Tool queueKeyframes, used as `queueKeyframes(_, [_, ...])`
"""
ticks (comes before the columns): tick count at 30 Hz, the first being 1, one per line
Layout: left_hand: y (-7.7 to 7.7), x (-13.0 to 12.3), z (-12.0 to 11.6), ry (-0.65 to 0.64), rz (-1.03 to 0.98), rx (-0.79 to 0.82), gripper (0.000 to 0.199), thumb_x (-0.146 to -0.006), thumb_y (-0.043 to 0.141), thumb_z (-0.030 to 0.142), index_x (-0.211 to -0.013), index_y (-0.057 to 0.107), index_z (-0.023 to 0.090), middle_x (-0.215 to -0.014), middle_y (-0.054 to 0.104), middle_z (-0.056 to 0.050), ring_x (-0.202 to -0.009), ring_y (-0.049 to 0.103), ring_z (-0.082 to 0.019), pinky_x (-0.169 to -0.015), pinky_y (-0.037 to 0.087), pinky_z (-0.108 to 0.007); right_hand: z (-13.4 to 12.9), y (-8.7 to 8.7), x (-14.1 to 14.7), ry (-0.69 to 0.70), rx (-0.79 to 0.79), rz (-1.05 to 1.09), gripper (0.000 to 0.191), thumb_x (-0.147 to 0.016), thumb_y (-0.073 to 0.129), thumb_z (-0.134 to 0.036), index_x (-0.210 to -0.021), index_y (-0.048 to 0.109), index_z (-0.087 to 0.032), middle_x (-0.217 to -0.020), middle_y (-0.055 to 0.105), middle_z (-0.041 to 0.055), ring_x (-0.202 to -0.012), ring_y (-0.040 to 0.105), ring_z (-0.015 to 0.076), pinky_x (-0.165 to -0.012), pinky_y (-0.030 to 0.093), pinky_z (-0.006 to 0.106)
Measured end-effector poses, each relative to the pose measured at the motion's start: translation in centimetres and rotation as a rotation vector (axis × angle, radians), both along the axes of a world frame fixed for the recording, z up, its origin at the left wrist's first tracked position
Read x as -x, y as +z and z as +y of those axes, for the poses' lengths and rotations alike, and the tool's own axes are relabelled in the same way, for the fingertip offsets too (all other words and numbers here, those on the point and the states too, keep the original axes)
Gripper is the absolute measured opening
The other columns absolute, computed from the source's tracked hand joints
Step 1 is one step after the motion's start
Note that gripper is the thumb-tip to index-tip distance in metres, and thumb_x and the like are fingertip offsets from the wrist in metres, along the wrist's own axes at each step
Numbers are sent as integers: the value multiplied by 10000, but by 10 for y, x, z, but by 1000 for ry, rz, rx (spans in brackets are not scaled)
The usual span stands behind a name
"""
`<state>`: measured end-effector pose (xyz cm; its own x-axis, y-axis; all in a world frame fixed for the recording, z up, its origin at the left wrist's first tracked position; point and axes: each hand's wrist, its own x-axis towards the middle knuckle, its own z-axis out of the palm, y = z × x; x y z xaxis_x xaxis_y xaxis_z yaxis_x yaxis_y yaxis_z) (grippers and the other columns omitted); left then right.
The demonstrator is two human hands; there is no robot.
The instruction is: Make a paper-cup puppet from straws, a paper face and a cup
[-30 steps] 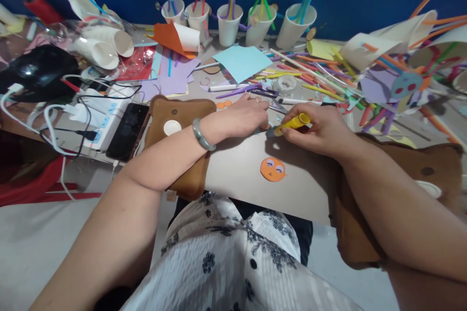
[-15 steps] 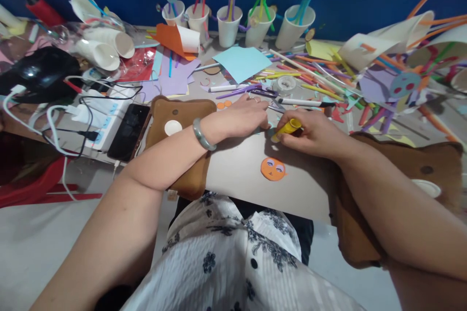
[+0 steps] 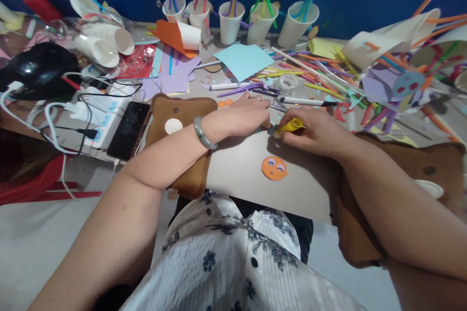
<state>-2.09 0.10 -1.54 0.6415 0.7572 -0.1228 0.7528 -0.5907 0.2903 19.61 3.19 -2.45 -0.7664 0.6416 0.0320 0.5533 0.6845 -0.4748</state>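
In the head view, our right hand (image 3: 316, 131) pinches a smooth yellow tube (image 3: 290, 126), tilted near our left hand (image 3: 243, 115), whose fingers are bent; whether they grip something, we cannot tell. Nearer us, a round orange paper face (image 3: 275, 168) lies flat.

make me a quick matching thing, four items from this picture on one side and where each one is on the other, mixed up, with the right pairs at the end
Items
1. yellow tube
2. orange paper face
3. dark phone
4. grey-green bracelet

Places
A. around the wrist of the left hand
B. beside the white power strip
C. in the right hand
D. flat on the table, nearer the person than both hands

Right pairs: 1-C, 2-D, 3-B, 4-A
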Motion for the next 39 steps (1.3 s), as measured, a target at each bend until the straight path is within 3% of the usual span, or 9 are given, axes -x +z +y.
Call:
queueKeyframes(11, [1, 0, 0, -12, -9, 8, 326, -902, 464, 154, -968, 773, 232, -1047, 619, -94, -1052, 523, -240, -938, 315, -408, -6, 6, 2, -55, 30, 147, 40, -747, 631, -286, -767, 596, -280, -694, 641, 44, -674, 589, 262, -647, 427, 386])
queueKeyframes(17, [2, 2, 0, -20, -13, 5, 319, -895, 479, 131, -972, 773, 228, -1021, 613, -86, -1021, 528, -225, -936, 316, -389, -4, 11, -4, -101, 50, 298, 103, -714, 670, -264, -756, 577, -249, -638, 605, 21, -552, 507, 182, -548, 383, 332])
queueKeyframes(23, [-1, 2, -1, -9, -27, -13, 309, -917, 479, 167, -987, 772, 236, -1040, 630, -84, -1049, 529, -233, -947, 329, -388, -5, 4, 2, -34, -16, 117, 64, -747, 646, -310, -775, 603, -271, -697, 649, 56, -710, 585, 274, -688, 446, 406])
queueKeyframes(28, [1, 2, -1, -30, -29, -13, 330, -931, 457, 182, -987, 779, 228, -1046, 633, -99, -1073, 541, -249, -948, 346, -403, -6, 1, 6, 16, -21, 29, 46, -758, 632, -301, -795, 626, -275, -689, 637, 73, -718, 595, 300, -664, 458, 414])
queueKeyframes(39, [5, 2, -1, -29, -27, 8, 326, -916, 454, 177, -970, 774, 210, -1036, 634, -102, -1025, 528, -237, -929, 338, -396, -8, 6, 6, -48, 1, 119, 48, -747, 609, -291, -778, 610, -254, -699, 661, 72, -712, 596, 287, -680, 452, 414])
